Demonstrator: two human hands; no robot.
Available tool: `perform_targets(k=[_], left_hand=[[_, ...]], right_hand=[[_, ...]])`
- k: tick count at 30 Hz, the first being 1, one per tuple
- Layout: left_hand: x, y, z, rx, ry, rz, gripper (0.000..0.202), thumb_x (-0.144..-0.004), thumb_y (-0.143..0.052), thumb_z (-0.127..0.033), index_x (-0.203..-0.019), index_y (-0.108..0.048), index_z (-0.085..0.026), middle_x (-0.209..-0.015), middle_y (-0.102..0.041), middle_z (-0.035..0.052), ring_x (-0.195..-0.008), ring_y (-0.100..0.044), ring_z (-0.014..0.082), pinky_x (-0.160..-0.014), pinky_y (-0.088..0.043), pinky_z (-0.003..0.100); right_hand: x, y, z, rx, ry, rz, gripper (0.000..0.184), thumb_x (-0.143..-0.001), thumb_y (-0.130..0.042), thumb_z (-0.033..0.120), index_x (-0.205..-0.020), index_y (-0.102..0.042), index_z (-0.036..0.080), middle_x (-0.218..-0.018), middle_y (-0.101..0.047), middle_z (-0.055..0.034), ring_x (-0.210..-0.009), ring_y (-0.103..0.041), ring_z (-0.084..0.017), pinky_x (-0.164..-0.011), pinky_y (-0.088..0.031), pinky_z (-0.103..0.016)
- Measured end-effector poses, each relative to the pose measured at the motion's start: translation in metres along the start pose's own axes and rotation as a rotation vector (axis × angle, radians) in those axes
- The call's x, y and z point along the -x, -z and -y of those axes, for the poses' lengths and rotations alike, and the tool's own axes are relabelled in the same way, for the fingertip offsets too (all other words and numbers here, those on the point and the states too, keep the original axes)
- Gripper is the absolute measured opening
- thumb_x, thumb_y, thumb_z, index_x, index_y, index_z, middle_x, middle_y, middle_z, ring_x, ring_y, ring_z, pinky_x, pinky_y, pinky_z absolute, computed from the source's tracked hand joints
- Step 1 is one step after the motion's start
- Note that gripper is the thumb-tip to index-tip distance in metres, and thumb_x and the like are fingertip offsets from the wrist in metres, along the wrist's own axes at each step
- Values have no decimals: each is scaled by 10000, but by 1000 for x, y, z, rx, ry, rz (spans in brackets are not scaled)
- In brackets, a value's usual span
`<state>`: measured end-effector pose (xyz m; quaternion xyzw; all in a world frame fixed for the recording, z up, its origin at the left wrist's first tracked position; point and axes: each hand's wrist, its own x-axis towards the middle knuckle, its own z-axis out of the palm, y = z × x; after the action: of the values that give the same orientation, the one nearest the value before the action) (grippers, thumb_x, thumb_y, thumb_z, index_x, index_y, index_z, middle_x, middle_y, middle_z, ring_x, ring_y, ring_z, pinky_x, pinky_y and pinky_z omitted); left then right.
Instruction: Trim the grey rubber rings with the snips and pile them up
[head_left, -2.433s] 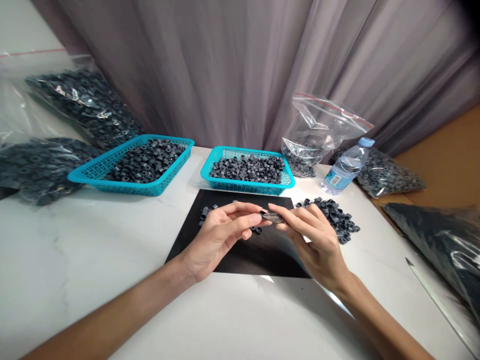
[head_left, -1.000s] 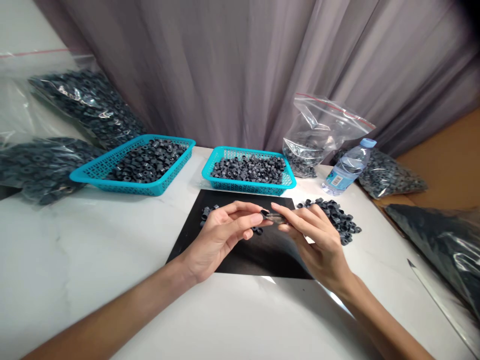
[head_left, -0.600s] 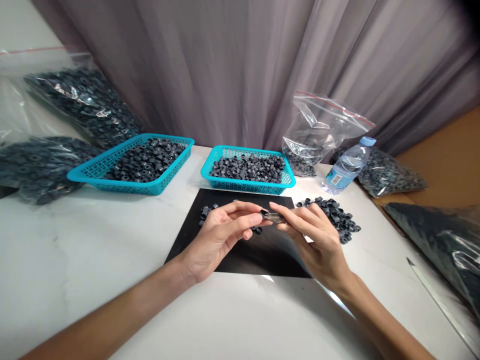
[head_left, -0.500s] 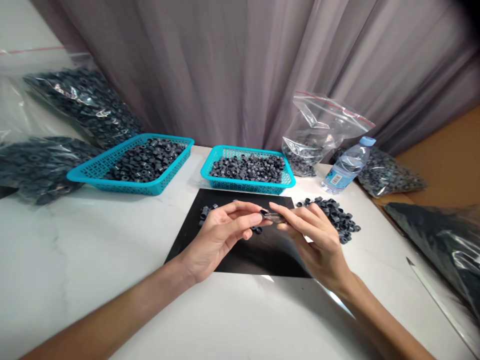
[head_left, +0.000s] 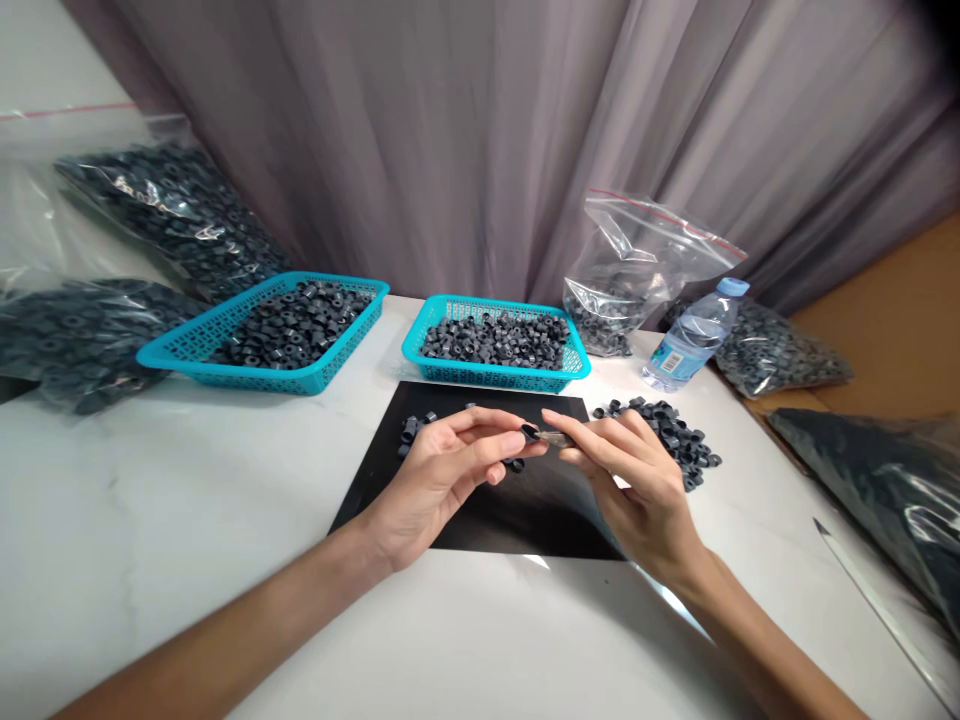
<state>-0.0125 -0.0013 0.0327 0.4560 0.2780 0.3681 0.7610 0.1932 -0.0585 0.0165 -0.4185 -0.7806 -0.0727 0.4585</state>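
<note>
Between the thumb and fingertips of my left hand (head_left: 442,465) is a small dark grey plastic ring (head_left: 529,433), its opening facing right. My right hand (head_left: 637,470) is closed on a short, thin metal tool like a small blade (head_left: 554,438); its tip is at the ring's opening, and its handle end is hidden in my fingers. Both hands are above a black mat (head_left: 517,520). A few similar rings (head_left: 410,432) lie on the mat behind my left hand, and a heap of loose rings (head_left: 684,440) lies beyond my right hand.
Two blue plastic baskets (head_left: 322,380) (head_left: 495,378) full of grey rings stand at the back. Plastic bags of rings (head_left: 180,210) are on the left and more bags (head_left: 780,350) on the right. A water bottle (head_left: 690,340) stands behind the heap. A white strip (head_left: 877,600) lies at right.
The tool's tip has pulled back slightly to the right from the ring, so more of the ring's opening shows. My hands have otherwise hardly moved.
</note>
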Motion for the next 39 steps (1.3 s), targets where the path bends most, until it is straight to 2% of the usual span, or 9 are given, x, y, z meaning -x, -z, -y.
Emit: perform_targets(k=[6,22,34,39], left_hand=[[0,0,0,9,-16,-18,144,-807,-821,-213,-935,-761,-185,-975,-703,24,-1044,-709,165,-622,-463,97],[1,-1,-1,4,-18,-1,137,-795,-834,-234,-907,-768,-191,-979,-718,11,-989,-724,139,-653,-484,100],[-1,0,0,-5,-9,2,143,-817,-816,-227,-938,-757,-179,-1019,-711,32,-1030,-717,159,-646,-472,106],[0,-1,-1,-3,-13,-6,162,-807,-822,-224,-948,-756,-181,-1007,-709,29,-1036,-709,160,-638,-458,105]], right_hand=[[-2,2,2,12,28,4,456,-995,-537,86,-1428,-570,224,-864,-672,-32,-684,-477,-170,-660,-378,-319],[0,0,0,12,8,23,495,-984,-563,73,-1448,-543,245,-899,-689,-35,-706,-450,-181,-678,-385,-329],[-1,1,1,18,14,-10,456,-996,-530,70,-1413,-580,248,-857,-677,-26,-670,-461,-165,-657,-378,-321],[-1,3,0,19,9,15,450,-1004,-522,95,-1433,-562,226,-838,-660,-31,-676,-447,-167,-657,-384,-318]])
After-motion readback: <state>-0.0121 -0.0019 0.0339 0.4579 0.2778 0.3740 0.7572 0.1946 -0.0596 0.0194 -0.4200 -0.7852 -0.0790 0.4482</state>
